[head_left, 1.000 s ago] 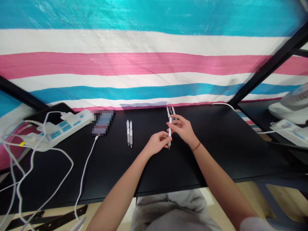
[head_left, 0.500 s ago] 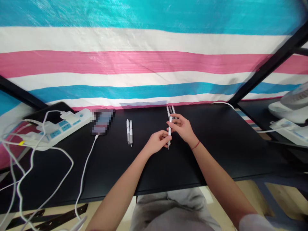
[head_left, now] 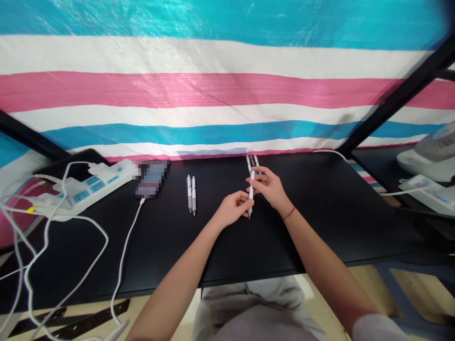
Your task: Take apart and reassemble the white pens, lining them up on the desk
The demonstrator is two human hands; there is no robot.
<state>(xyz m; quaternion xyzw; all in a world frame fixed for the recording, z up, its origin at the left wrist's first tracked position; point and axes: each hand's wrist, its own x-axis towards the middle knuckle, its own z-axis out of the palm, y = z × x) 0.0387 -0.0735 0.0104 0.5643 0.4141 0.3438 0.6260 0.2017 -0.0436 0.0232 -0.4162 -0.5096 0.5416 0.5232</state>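
A white pen [head_left: 251, 192] is held upright in the picture between my two hands, its tip toward me. My left hand [head_left: 234, 208] pinches its lower part between thumb and fingers. The upper part is in the fingers of my right hand [head_left: 266, 186], which has a thin red band at the wrist. Just beyond my right hand lie several more pens [head_left: 249, 164], partly hidden by the fingers. Two white and grey pens [head_left: 191, 195] lie side by side to the left of my left hand.
On the black desk [head_left: 170, 255], a pixelated phone [head_left: 152, 179] lies at the left on a white cable [head_left: 126, 246]. Further left sits a white power strip [head_left: 94, 187] with tangled cables. Another strip [head_left: 426, 192] and a white appliance [head_left: 430, 151] stand at the right.
The view has shifted very slightly. Both hands keep the same grip on the pen, and the other pens have not moved on the desk.
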